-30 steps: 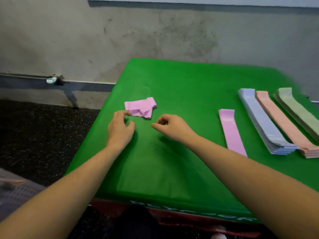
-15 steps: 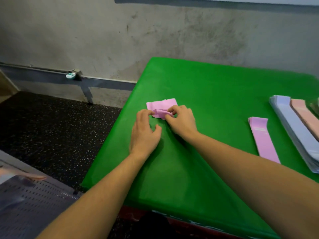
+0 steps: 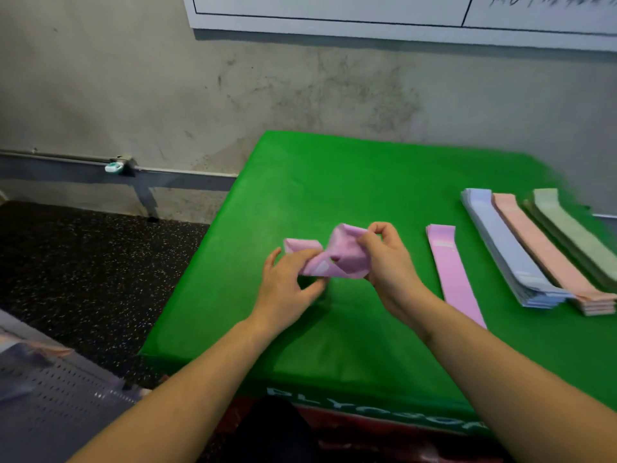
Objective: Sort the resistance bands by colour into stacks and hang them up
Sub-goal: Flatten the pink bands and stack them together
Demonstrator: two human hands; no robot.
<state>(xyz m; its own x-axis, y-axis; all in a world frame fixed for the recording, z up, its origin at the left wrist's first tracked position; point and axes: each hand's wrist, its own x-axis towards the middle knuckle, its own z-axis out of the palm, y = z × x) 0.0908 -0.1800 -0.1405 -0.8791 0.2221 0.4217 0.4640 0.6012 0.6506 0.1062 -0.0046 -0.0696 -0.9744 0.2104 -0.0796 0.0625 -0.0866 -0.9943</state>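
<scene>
A crumpled pink resistance band [image 3: 337,255] is lifted a little above the green table [image 3: 350,182]. My left hand [image 3: 287,289] pinches its left end and my right hand [image 3: 389,259] pinches its upper right part, so the band is twisted between them. To the right a flat pink band [image 3: 450,272] lies on the table. Further right lie three stacks side by side: pale blue bands [image 3: 504,248], peach bands [image 3: 541,248] and sage green bands [image 3: 574,235].
A grey wall with a pipe and a small teal fitting [image 3: 114,167] runs behind the table. A white board [image 3: 334,11] hangs above. Dark speckled floor [image 3: 83,262] lies to the left, with a perforated grey panel [image 3: 50,389] at the lower left.
Both hands reached the crumpled pink band, took hold of it and lifted it off the table. It now hangs twisted between them, nearer the flat pink band.
</scene>
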